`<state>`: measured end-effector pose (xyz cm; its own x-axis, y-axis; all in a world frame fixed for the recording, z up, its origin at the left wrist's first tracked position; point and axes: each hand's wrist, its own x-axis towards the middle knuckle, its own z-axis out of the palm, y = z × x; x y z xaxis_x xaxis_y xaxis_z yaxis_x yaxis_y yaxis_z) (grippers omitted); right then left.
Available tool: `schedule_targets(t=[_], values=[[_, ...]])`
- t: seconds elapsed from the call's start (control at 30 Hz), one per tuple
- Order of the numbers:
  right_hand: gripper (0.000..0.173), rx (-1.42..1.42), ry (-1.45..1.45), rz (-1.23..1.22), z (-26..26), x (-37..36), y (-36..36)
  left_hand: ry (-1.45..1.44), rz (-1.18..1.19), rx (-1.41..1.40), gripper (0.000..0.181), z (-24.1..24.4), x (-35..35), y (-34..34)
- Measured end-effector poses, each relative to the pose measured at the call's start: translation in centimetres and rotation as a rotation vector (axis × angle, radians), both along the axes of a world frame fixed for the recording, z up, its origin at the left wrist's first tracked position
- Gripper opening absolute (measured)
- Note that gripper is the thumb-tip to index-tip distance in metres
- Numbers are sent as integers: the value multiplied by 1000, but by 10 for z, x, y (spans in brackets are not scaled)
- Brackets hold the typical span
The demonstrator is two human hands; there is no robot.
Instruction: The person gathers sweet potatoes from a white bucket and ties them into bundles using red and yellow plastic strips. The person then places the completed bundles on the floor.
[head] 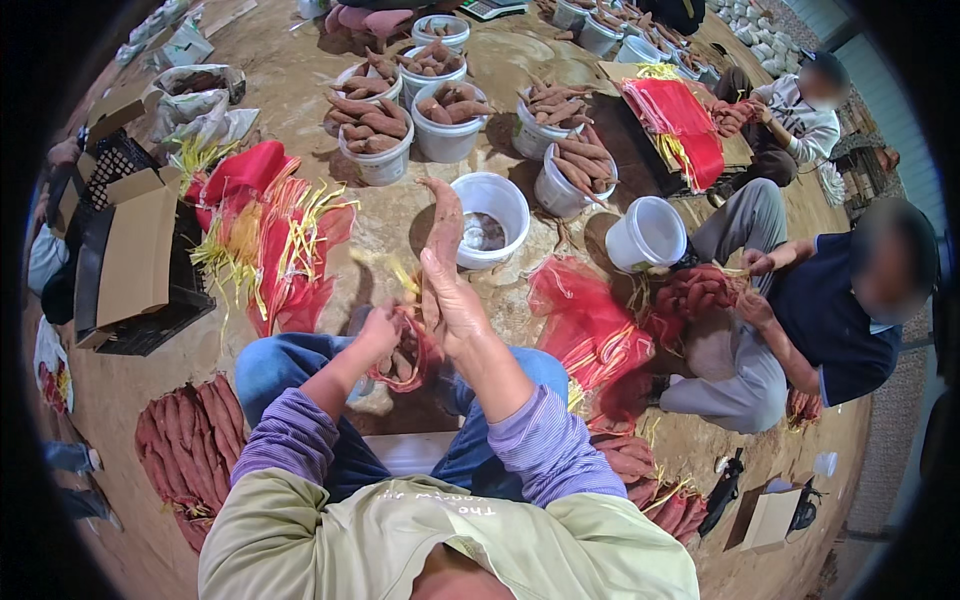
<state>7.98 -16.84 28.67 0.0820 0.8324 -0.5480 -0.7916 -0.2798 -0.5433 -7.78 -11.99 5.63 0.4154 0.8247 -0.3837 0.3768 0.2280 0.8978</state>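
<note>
A long, curved sweet potato (445, 219) stands nearly upright in my right hand (455, 304), its bent tip pointing up. My left hand (381, 330) grips the rim of a red mesh bag (409, 381) between my knees. Several sweet potatoes (403, 358) show inside the bag's mouth, right beside my right hand. Just beyond the raised sweet potato stands a white plastic bucket (491, 217) with nothing but a dirty bottom visible in it. My fingers hide part of the bag's edge.
Buckets of sweet potatoes (375, 135) stand ahead. Red mesh bags with yellow ties lie in piles at left (277, 232) and right (585, 322). A co-worker (832, 307) sits at right holding a filled bag (694, 292). Filled bags (191, 442) lie left; a cardboard-lined crate (139, 255) stands beyond.
</note>
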Motion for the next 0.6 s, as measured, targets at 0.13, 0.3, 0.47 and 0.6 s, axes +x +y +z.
schedule_targets(t=[0.13, 0.3, 0.47, 0.6], values=[[46, 135, -447, 23, 8, 11, -5, 103, 229, 100, 14, -2, -8, 27], [47, 279, -1178, 17, 42, 43, -13, 4, 482, -74, 14, 16, -22, 26], [41, 178, -648, 94, 22, 101, -13, -214, 531, -290, 13, 61, 0, 5], [43, 44, -56, 34, -28, 127, -4, -246, 522, -249, 13, 60, 0, 8]])
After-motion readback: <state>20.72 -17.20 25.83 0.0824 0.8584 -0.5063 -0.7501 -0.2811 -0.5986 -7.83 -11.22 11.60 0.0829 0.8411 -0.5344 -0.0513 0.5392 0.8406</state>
